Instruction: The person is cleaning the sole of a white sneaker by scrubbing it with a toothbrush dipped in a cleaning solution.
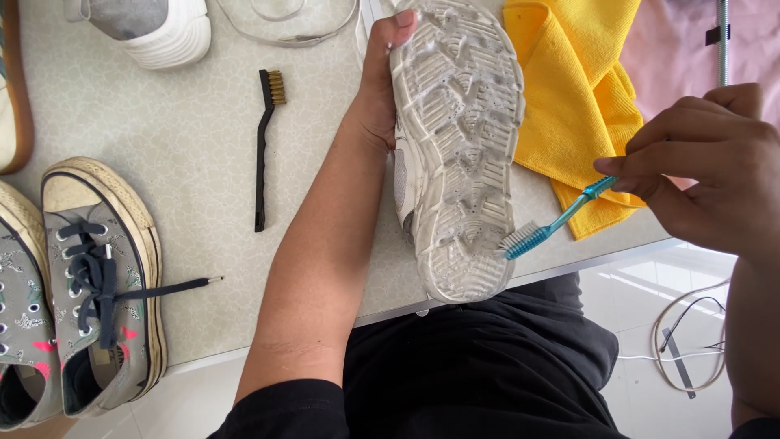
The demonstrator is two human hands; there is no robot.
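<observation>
My left hand (380, 89) grips a white sneaker (459, 146) by its side, sole turned up toward me. The sole is grey with dirt and has a ridged tread. My right hand (708, 167) pinches the handle of a blue toothbrush (561, 218). Its white bristles touch the heel end of the sole, near the table's front edge.
A yellow cloth (581, 89) lies under and right of the sneaker. A black wire brush (263, 146) rests on the speckled table (195, 146). Two grey patterned lace-up sneakers (97, 284) sit at left, another white shoe (150, 28) at the back. Cables (691, 341) lie on the floor.
</observation>
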